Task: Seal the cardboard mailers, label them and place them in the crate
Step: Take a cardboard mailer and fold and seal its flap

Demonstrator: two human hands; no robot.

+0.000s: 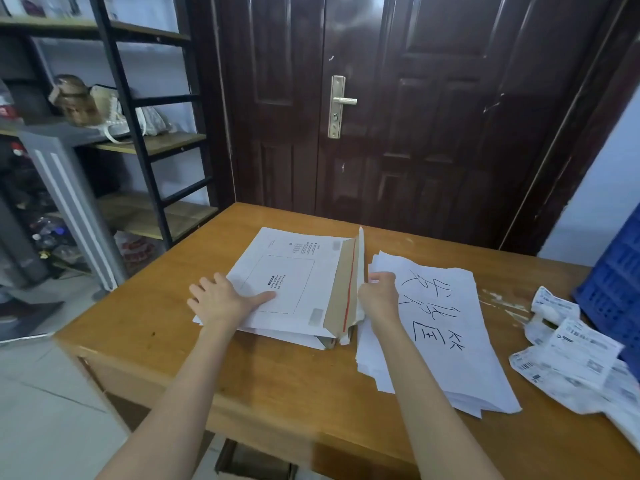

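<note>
A stack of white cardboard mailers (294, 271) lies on the wooden table (284, 386). The top mailer's brown flap (343, 289) with a red tear strip stands partly raised at its right edge. My left hand (225, 299) presses flat on the top mailer's left side. My right hand (379, 294) pinches the flap's outer edge. Printed shipping labels (568, 351) lie crumpled at the right. The blue plastic crate (616, 282) stands at the far right edge.
A stack of white sheets with black handwriting (436, 327) lies right of the mailers. A dark wooden door (398, 116) is behind the table. Metal shelving (149, 133) with bags stands at the left. Tiled floor is at the lower left.
</note>
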